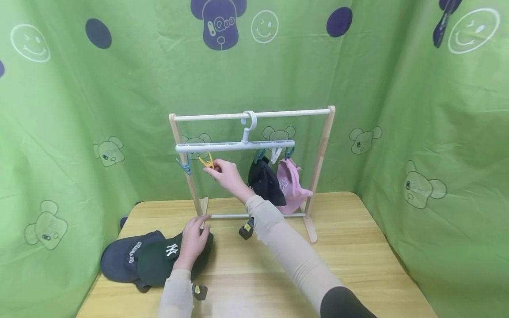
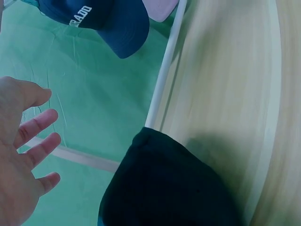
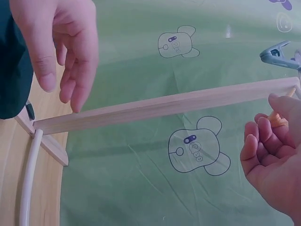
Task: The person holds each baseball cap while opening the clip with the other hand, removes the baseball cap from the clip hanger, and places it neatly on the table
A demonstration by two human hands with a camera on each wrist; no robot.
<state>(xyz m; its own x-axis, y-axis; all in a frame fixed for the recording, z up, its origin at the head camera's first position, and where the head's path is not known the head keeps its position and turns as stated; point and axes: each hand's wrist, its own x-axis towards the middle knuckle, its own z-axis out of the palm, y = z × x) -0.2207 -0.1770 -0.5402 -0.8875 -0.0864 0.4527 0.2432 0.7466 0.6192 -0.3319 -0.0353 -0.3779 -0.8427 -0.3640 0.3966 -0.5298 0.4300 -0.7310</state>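
My right hand (image 1: 230,176) pinches a yellow clip (image 1: 208,161) below the left half of a white hanger (image 1: 214,146). In the right wrist view, the clip's orange-yellow part (image 3: 277,119) shows between my thumb and curled fingers. My left hand (image 1: 193,240) is by the dark green NY cap (image 1: 159,260), overlapping it in the head view. The left wrist view shows its fingers (image 2: 42,150) apart, with nothing between them. A navy Colorado cap (image 1: 119,260) lies partly under the green one. From the hanger's right half hang a dark cap (image 1: 264,183) and a pink cap (image 1: 293,190).
The hanger hooks over the top bar (image 1: 290,113) of a wooden rack standing on the wooden table (image 1: 350,256). A blue clip (image 1: 184,166) hangs at the hanger's left end and a white clip (image 1: 275,154) between the hung caps. Green patterned curtains (image 1: 151,79) surround the table.
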